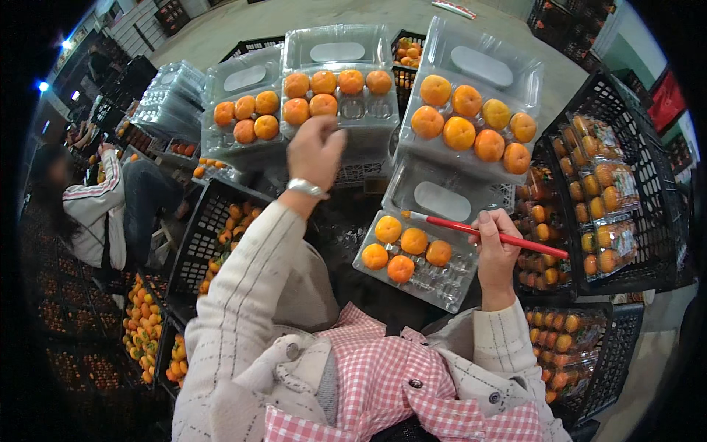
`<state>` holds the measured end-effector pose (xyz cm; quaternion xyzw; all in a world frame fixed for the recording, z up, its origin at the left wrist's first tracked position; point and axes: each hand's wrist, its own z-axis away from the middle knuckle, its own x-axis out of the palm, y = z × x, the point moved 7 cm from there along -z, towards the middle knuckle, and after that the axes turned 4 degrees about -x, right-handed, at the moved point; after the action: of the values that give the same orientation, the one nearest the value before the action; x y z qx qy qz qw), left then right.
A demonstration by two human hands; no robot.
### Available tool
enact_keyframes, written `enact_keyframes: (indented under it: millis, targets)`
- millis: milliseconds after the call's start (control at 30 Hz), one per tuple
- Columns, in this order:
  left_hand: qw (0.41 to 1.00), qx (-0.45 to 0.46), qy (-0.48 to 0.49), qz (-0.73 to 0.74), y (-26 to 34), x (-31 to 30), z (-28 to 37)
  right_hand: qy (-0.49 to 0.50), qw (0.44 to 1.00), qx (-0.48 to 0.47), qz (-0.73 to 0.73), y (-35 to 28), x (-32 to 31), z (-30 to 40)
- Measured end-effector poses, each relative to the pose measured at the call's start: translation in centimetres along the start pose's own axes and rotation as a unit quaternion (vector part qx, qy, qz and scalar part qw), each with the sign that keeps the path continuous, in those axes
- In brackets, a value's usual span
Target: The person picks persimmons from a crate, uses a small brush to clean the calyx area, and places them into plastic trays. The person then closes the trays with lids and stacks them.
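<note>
My left hand (316,150), slightly blurred, reaches to the front of the middle clear plastic clamshell tray (364,130). Its fingers are curled beside orange persimmons (323,105), and whether they hold anything is hidden. My right hand (495,248) grips a red-handled brush (525,241) with its bristle end pointing left. Just under the brush, a tilted clear tray (442,287) carries several persimmons (413,241) at its far-left side, with bare cups at lower right. A larger tray (458,157) farther right holds two rows of persimmons. Another partly filled tray (226,146) stands at left.
Stacked lidded trays (171,94) rise at far left. Black crates of loose persimmons (185,265) flank me on the left. Crates with packed persimmons (652,232) stand at my right. A seated person (96,204) works at left.
</note>
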<state>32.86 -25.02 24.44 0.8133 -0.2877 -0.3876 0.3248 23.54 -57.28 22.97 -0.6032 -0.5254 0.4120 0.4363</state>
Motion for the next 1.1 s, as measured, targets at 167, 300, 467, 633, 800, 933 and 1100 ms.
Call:
enact_keyframes:
  millis: [167, 300, 467, 633, 800, 933, 1100]
  targets:
    - [0.947, -0.234, -0.051, 0.214, -8.8, -2.2, 4.3, 0.023, 0.999, -0.048, 0.007, -0.6, 1.8, -1.1]
    - [0.911, -0.286, -0.065, 0.290, -13.3, -5.0, 5.3, 0.022, 0.998, -0.040, 0.034, -0.4, 3.4, -1.3]
    - [0.922, -0.317, 0.021, 0.220, -21.3, -15.4, 6.5, 0.033, 0.993, -0.036, 0.109, 1.2, 6.5, -0.3]
    - [0.862, -0.469, 0.126, 0.144, -32.1, -26.3, 14.7, 0.016, 0.994, -0.007, 0.104, 2.3, 8.6, 0.1]
    - [0.769, -0.626, 0.117, -0.056, -37.7, -32.3, 26.7, -0.019, 0.994, -0.004, 0.112, 2.4, 11.6, -0.7]
    - [0.768, -0.585, -0.056, -0.253, -40.8, -31.1, 30.8, -0.039, 0.992, -0.011, 0.123, 1.8, 14.0, -0.7]
    - [0.765, -0.557, -0.155, -0.283, -38.6, -27.1, 29.1, -0.055, 0.991, -0.007, 0.124, 1.7, 16.2, -0.4]
